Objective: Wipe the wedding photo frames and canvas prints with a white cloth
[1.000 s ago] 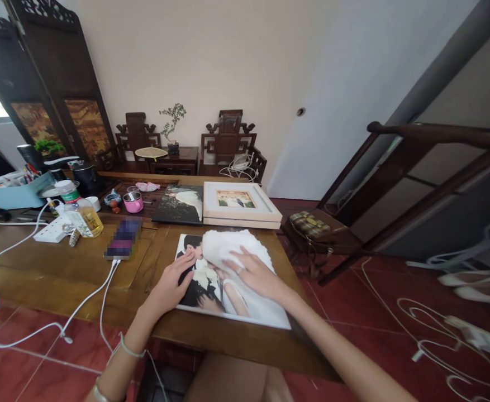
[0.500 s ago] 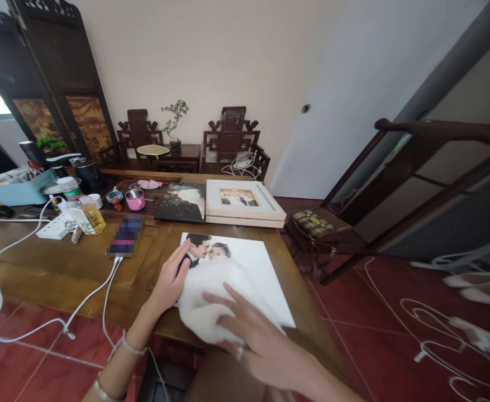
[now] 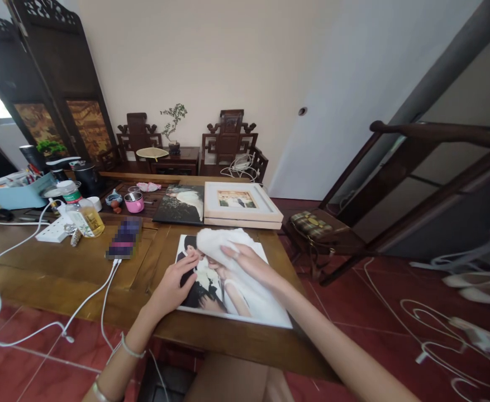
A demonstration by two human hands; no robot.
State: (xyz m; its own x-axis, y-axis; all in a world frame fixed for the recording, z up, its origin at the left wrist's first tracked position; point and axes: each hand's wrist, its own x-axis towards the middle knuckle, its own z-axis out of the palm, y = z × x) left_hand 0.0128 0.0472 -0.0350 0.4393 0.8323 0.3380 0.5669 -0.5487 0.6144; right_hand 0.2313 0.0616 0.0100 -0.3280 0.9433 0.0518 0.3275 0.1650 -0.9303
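The left hand (image 3: 176,285), fingers unclenched, lies on the photo (image 3: 208,281), likely steadying it; the right hand (image 3: 247,262) covers the cloth (image 3: 212,240), though I cannot tell whether its fingers grip.

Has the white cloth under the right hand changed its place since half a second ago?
Yes: the white cloth has moved forward, toward the white picture frame, which has stayed in its place on the table.

A flat, rectangular portrait of a couple (image 3: 217,290) is being touched at its left by the left hand (image 3: 177,283); a fluffy white cloth (image 3: 212,241) is being pressed onto it by the right hand (image 3: 248,263); the portrait is being supported by a brown wooden table (image 3: 52,271).
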